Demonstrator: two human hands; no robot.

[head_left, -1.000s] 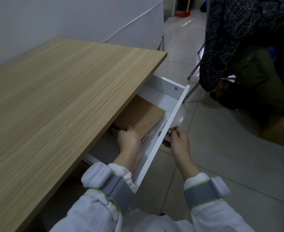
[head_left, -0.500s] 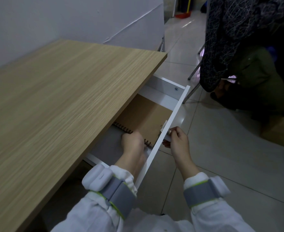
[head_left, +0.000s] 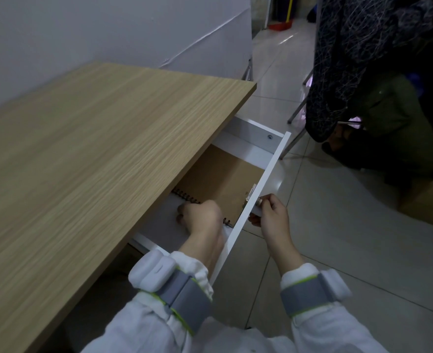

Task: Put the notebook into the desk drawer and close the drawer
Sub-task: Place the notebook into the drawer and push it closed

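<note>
So the white desk drawer (head_left: 266,174) is pulled out from under the wooden desktop (head_left: 95,154), and the brown spiral notebook (head_left: 218,182) lies flat on its floor – wire binding along the edge nearest us, cover running off toward 1 o'clock, far corner tucked under the desktop.

Our left hand (head_left: 202,220) is down inside the drawer, curled over the binding at the notebook's 7 o'clock edge. The fingers are bent under and touching it, but we can't tell if they're actually gripping or just resting there.

Our right hand (head_left: 271,217) is outside, at 3 o'clock of the left – thumb and fingers pinched around the small metal knob (head_left: 258,201) on the drawer front.

Both wrists have grey bands over white sleeves. Pale floor tiles (head_left: 337,225) lie at right.
</note>
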